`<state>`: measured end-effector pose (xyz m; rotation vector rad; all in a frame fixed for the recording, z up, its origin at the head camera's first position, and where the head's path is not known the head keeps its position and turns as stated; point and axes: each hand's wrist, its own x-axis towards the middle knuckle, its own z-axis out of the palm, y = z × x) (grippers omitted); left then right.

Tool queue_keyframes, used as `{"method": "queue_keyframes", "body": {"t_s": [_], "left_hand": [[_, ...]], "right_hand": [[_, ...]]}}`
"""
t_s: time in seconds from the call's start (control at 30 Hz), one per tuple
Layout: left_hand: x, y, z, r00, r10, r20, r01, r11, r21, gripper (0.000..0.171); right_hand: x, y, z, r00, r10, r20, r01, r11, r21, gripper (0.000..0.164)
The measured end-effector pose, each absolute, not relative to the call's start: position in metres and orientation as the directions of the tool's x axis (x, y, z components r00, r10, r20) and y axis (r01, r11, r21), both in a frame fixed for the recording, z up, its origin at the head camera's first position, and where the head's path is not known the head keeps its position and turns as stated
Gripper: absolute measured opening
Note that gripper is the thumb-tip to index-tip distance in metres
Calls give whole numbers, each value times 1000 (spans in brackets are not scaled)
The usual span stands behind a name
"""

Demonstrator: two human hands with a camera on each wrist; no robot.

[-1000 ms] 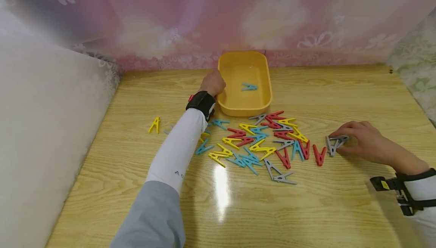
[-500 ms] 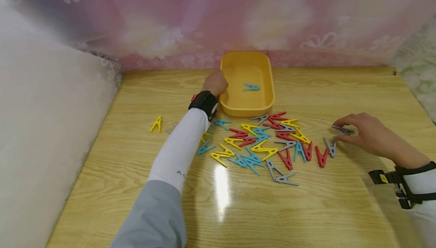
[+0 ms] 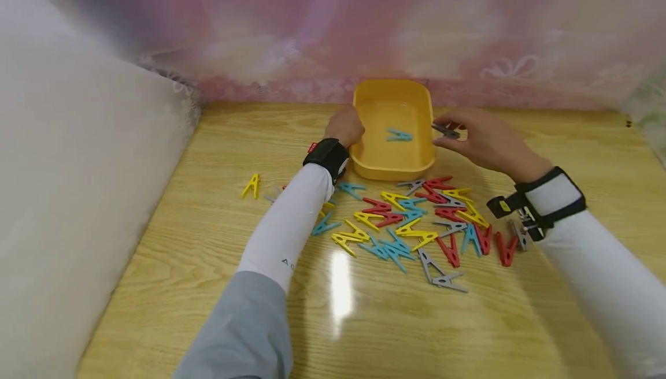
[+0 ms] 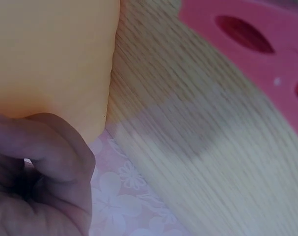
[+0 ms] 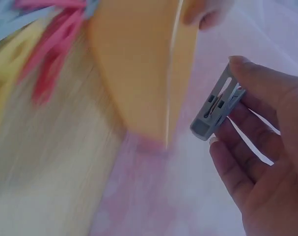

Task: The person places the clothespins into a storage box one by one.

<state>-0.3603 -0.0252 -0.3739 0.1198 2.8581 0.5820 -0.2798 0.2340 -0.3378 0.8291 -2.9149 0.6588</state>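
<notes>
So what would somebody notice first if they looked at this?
Probably the yellow tub at the back of the table, with one blue clothespin inside. Then the jumble of colorful clothespins spread in front of it, and the right hand holding a gray clothespin by the tub's right side.

- We see bright, soft light in the head view, with a white glare streak on the tabletop (image 3: pixel 406 333) and a soft shadow beside the right sleeve (image 3: pixel 609 286).
- Our left wrist view is dimmer; the fingers (image 4: pixel 65 152) sit in shade.
- On the right wrist, we find red clothespins (image 5: pixel 51 69) smeared, the grey clothespin (image 5: pixel 217 104) crisper.
</notes>
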Motion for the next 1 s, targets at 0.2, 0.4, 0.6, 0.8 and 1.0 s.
{"method": "queue_keyframes", "body": {"t_s": [0.2,0.4,0.6,0.8,1.0], "left_hand": [[-358,-10,-375,-972,133,-194,51,925,376,22],[-356,3,-378,-971,133,-199,54,931,360,29],[-356,12,-382,-966,150,-209,65,929,365,31],[-358,9,-381,-965,147,-218,60,930,363,33],[-360,1,-378,-967,154,-203,68,924,377,26]], "right_hand": [[-314,199,-345,-810,-584,-44,-528,761,-378,40],[-328,184,-360,-766,-617,-178,-532,765,-364,37],[-318,191,-368,-784,-598,-169,-516,778,-359,42],[-295,209,-354,-823,-565,-51,-519,787,-334,47],[-266,239,-342,-884,-467,-35,-434,846,-310,64]]}}
